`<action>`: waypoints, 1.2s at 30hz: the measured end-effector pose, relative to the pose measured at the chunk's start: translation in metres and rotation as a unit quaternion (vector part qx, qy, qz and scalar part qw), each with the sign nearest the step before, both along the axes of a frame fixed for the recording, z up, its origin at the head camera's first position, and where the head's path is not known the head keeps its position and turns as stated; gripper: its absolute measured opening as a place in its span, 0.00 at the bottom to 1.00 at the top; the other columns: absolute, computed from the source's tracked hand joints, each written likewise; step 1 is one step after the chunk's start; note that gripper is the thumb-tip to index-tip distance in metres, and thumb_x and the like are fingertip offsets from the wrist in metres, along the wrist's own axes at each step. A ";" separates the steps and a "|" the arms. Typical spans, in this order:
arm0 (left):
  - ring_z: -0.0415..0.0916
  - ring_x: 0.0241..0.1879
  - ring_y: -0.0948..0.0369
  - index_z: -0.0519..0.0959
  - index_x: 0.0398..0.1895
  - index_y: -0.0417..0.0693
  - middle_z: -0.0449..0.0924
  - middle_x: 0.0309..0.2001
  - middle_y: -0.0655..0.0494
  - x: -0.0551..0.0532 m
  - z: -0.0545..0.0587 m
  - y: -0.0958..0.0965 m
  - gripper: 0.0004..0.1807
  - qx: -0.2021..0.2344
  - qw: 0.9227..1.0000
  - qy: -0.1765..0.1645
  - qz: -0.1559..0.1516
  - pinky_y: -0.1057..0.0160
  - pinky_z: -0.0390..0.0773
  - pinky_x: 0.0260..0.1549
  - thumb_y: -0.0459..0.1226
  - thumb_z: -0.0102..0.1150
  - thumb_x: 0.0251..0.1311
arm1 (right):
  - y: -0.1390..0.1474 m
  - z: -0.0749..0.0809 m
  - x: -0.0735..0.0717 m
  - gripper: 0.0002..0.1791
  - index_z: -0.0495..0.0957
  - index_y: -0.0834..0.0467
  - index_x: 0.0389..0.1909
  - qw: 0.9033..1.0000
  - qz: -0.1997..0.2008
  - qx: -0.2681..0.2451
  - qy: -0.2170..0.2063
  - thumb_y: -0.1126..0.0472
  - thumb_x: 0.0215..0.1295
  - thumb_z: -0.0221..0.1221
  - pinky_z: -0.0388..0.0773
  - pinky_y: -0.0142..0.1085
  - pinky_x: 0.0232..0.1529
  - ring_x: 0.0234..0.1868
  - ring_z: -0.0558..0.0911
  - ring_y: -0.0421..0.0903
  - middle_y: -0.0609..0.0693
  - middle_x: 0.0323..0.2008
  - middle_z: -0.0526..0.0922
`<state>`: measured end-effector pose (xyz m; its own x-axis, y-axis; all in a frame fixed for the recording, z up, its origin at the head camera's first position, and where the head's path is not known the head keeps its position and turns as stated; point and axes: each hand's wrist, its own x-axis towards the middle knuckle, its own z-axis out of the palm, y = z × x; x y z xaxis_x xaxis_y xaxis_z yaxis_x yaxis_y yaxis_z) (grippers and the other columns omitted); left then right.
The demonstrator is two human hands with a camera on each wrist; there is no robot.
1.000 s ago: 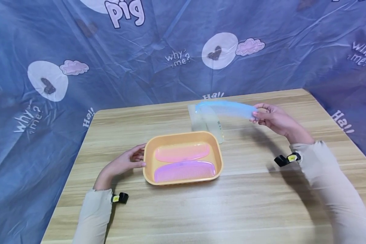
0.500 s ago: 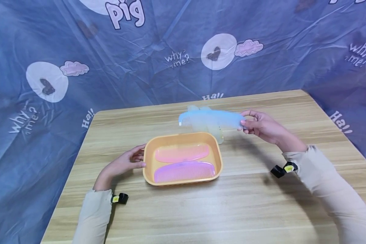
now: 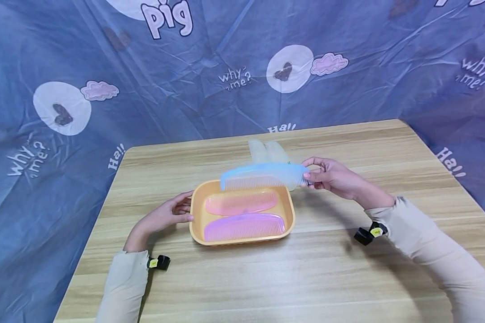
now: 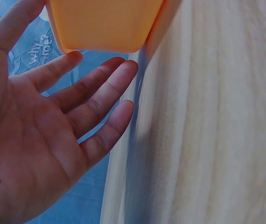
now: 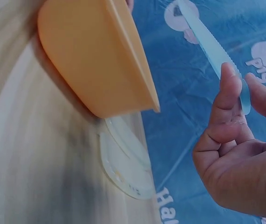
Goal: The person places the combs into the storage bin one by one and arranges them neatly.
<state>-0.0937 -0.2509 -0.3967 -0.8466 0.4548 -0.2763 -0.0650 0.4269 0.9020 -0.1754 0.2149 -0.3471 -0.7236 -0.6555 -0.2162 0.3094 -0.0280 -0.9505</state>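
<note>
My right hand (image 3: 335, 179) pinches one end of a translucent blue comb (image 3: 252, 171) between thumb and fingers. The comb is held above the far rim of the orange basket (image 3: 199, 226), its teeth facing down in the head view. Inside the basket lie a pink comb (image 3: 240, 204) and, in front of it, a purple comb (image 3: 244, 227). At the basket's left end is my left hand (image 3: 165, 215); its fingers are spread and loosely bent in the left wrist view, with fingertips at the basket wall (image 4: 105, 25).
Behind the basket, pale translucent flat pieces (image 3: 266, 150) lie on the wooden table (image 3: 307, 278); they look like more combs, partly hidden by the blue one. A blue printed cloth (image 3: 178, 80) hangs behind the table.
My right hand has brought the blue comb left and toward me, from over the pale pieces to the basket's far rim. The left hand and basket have stayed put.
</note>
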 end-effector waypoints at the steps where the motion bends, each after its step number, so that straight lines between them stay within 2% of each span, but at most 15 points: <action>1: 0.67 0.63 0.40 0.48 0.75 0.38 0.65 0.65 0.32 0.000 0.000 0.000 0.44 0.001 1.000 0.000 0.000 0.72 0.73 0.53 0.38 0.61 0.63 | -0.002 -0.001 0.001 0.11 0.68 0.58 0.47 1.000 0.003 0.006 -0.002 0.69 0.67 0.55 0.77 0.26 0.32 0.30 0.83 0.36 0.45 0.29 0.87; 6: 0.67 0.63 0.40 0.48 0.75 0.39 0.65 0.64 0.32 0.000 0.000 0.000 0.44 0.000 1.000 -0.003 0.000 0.72 0.74 0.53 0.38 0.61 0.63 | -0.011 -0.004 0.004 0.13 0.66 0.60 0.48 0.999 0.012 0.038 -0.002 0.68 0.67 0.57 0.74 0.25 0.28 0.26 0.81 0.36 0.47 0.29 0.87; 12: 0.67 0.63 0.40 0.48 0.75 0.39 0.66 0.64 0.32 0.001 0.001 0.001 0.44 -0.003 1.000 -0.004 0.003 0.72 0.74 0.53 0.38 0.62 0.63 | -0.020 -0.008 0.009 0.15 0.66 0.60 0.49 0.997 0.027 0.069 0.011 0.68 0.66 0.58 0.72 0.26 0.29 0.25 0.80 0.36 0.46 0.28 0.87; 24: 0.68 0.63 0.41 0.48 0.75 0.38 0.65 0.65 0.32 0.002 0.003 0.001 0.44 -0.009 1.000 -0.002 0.002 0.68 0.75 0.53 0.39 0.62 0.63 | -0.031 -0.012 0.018 0.16 0.65 0.62 0.51 0.996 0.056 0.065 0.017 0.66 0.66 0.58 0.68 0.27 0.27 0.25 0.80 0.36 0.44 0.28 0.86; 29: 0.69 0.62 0.42 0.48 0.75 0.38 0.63 0.66 0.33 0.002 0.001 0.001 0.44 -0.012 1.000 -0.001 0.004 0.68 0.74 0.54 0.40 0.62 0.62 | -0.034 -0.013 0.021 0.14 0.65 0.59 0.49 0.995 0.061 0.083 0.016 0.66 0.66 0.58 0.67 0.27 0.27 0.24 0.80 0.37 0.44 0.27 0.86; 36: 0.68 0.63 0.41 0.50 0.75 0.39 0.61 0.68 0.34 0.000 0.000 0.001 0.43 -0.009 1.000 0.001 0.007 0.70 0.74 0.53 0.39 0.62 0.62 | -0.040 -0.013 0.025 0.15 0.66 0.61 0.50 0.992 0.072 0.096 0.025 0.67 0.66 0.58 0.68 0.28 0.26 0.24 0.81 0.37 0.45 0.27 0.87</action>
<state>-0.0940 -0.2497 -0.3966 -0.8532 0.4387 -0.2823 -0.0685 0.4422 0.8943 -0.1501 0.1752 -0.3604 -0.6389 -0.7021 -0.3144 0.2502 0.1968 -0.9480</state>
